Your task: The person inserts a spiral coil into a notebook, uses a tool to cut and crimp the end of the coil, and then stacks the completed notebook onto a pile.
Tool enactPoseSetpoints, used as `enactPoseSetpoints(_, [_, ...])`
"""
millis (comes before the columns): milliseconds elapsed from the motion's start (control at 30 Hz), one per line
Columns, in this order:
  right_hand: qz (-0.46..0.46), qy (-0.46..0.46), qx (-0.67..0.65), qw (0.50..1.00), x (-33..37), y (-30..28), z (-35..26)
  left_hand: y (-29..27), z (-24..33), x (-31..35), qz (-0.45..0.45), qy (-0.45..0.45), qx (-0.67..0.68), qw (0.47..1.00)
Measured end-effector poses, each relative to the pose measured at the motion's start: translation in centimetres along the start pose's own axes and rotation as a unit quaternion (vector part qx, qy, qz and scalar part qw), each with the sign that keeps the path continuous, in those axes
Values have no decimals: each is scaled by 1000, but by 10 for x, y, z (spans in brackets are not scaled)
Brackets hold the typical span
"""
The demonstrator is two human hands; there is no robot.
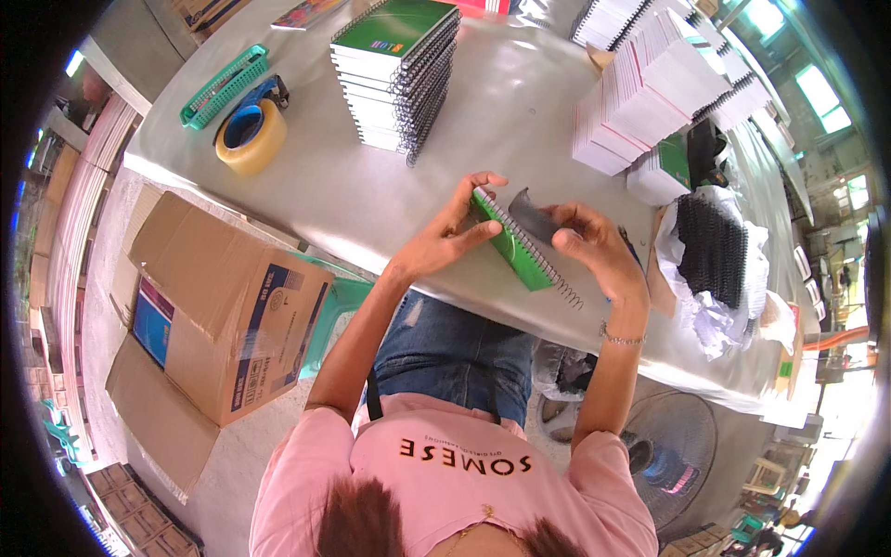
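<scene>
My left hand grips a green-covered spiral notebook by its upper end, above the near edge of the table. The notebook is tilted, with its bound edge turned upward. A wire coil runs along that edge, and its loose end sticks out past the lower corner. Pinched between the thumb and fingers of my right hand is a dark grey, curved, flat piece, close beside the coil. What exactly this piece is I cannot make out. A stack of green spiral notebooks stands farther back.
A tape roll and a green plastic basket lie at the far left. Tall paper stacks stand at the right, near a bundle of black coils in white wrapping. An open cardboard box sits left of my legs; a fan stands right.
</scene>
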State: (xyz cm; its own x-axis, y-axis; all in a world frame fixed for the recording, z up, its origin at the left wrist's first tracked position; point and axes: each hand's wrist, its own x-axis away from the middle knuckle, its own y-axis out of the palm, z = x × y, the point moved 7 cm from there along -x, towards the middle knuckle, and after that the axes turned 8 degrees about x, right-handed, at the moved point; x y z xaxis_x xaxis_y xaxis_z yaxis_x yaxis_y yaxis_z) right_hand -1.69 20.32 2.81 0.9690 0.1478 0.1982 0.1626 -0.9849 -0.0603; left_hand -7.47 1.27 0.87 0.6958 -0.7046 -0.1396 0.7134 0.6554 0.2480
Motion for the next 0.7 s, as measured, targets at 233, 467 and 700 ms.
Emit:
enactPoseSetpoints(233, [190, -66, 344, 917, -10, -7, -21, 1, 3, 1, 3, 18, -8, 1000])
enactPoseSetpoints(467, [359, -36, 505, 784, 42, -42, 3, 6, 8, 10, 137, 120, -100, 978])
enactPoseSetpoints(700, [433, 97, 531, 722, 98, -49, 38, 5, 3, 13, 185, 108, -79, 974])
